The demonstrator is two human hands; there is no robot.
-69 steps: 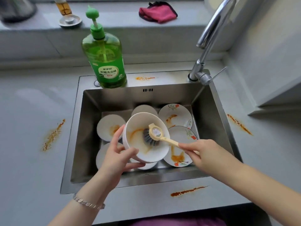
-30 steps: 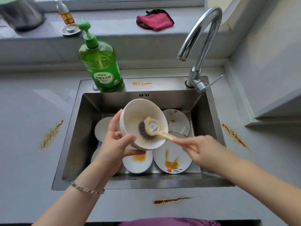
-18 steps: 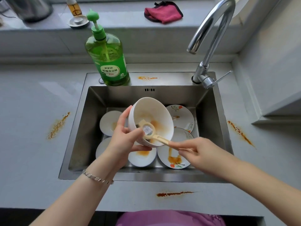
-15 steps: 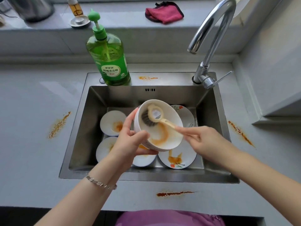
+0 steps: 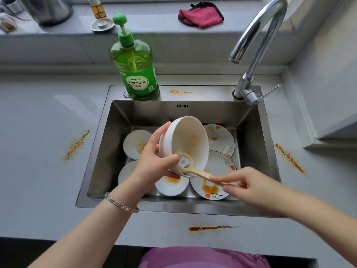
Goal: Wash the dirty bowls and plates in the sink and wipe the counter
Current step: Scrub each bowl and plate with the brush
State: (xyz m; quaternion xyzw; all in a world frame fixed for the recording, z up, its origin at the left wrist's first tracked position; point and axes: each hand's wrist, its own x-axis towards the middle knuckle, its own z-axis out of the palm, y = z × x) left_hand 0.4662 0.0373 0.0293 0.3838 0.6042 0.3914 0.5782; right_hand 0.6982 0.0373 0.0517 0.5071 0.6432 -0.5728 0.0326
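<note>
The left grip (image 5: 154, 163) clasps one bowl (image 5: 185, 138); the right grip (image 5: 250, 186) pinches one brush (image 5: 186, 162), moved down to the bowl's lower rim; five dishes (image 5: 136, 144) lie below.

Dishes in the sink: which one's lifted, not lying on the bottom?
The plain white bowl, tilted in the left hand, with the brush at its lower rim. The other white dishes and both flowered plates lie flat on the floor of the sink.
</note>
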